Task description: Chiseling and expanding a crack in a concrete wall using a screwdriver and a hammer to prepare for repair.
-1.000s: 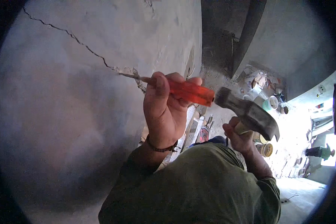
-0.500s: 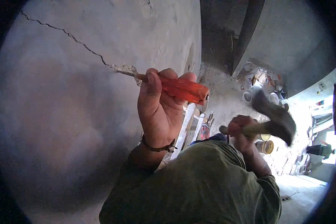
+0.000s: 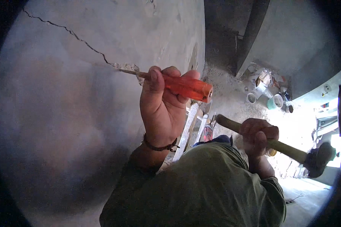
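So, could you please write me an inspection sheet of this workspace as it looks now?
Surface: grey wall, with a long crack chipped at its lower end.
Job's things: orange-handled tool, tip at the chipped end; hammer held apart from it.
Clutter: buckets and a debris pile on the floor.
Fingers: left fingers around the orange handle; right fingers around the hammer's handle.
Cables: wire-like strand at lower right, too small to identify.
Surroundings: bright light at right.
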`<state>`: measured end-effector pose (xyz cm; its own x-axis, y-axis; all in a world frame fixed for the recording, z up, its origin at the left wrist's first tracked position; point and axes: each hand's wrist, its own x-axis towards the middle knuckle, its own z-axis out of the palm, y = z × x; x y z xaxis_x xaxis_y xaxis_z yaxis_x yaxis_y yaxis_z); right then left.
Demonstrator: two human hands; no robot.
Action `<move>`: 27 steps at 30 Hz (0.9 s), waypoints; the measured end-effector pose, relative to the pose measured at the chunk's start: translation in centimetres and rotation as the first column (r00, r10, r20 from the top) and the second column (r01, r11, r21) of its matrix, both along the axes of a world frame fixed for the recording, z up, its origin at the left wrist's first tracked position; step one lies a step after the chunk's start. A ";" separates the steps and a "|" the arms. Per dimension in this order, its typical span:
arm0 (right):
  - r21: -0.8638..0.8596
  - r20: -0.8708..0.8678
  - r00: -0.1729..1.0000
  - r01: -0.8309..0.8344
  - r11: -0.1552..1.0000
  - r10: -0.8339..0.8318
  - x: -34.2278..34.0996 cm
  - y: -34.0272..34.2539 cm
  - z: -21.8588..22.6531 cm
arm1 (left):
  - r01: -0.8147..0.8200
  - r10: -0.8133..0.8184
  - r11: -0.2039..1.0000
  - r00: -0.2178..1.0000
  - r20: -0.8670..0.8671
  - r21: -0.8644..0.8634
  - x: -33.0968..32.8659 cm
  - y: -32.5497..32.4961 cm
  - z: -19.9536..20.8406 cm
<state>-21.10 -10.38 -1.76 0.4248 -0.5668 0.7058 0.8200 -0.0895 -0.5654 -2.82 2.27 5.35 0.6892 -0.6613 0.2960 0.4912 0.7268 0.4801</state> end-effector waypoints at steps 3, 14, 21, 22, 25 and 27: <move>-0.328 -0.899 0.322 -0.045 0.944 -0.297 0.4 1.0 -0.1 | -0.055 0.056 0.998 0.998 -0.012 0.040 -0.2 -0.6 0.2; 0.034 -0.666 0.742 0.133 0.991 -0.076 -1.7 -0.2 -3.9 | -0.065 0.038 0.977 0.990 0.134 0.201 0.5 2.6 -3.4; 0.130 -0.670 0.742 0.092 0.987 0.019 -0.5 -0.5 -4.2 | 0.385 -0.393 0.888 0.919 -0.019 0.252 -1.8 1.4 -2.5; 0.169 -0.691 0.721 0.091 0.981 0.052 -0.4 -0.4 -4.0 | 0.235 -0.258 0.932 0.965 0.050 0.276 -2.4 0.8 -2.7; 0.108 -0.705 0.708 0.055 0.993 0.038 -0.4 -0.5 -3.8 | 0.103 -0.112 0.967 0.993 0.026 0.235 -2.3 0.2 -3.3; 0.118 -0.706 0.707 0.068 0.991 0.036 -0.6 -0.6 -4.1 | 0.068 -0.069 0.968 0.998 -0.006 0.242 -2.1 0.0 -3.6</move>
<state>-21.75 -10.95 -5.82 0.7586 -0.6392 0.1260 0.1760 0.0148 -0.9843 -4.92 2.28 1.78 0.6393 -0.7590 0.1230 0.5343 0.5536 0.6387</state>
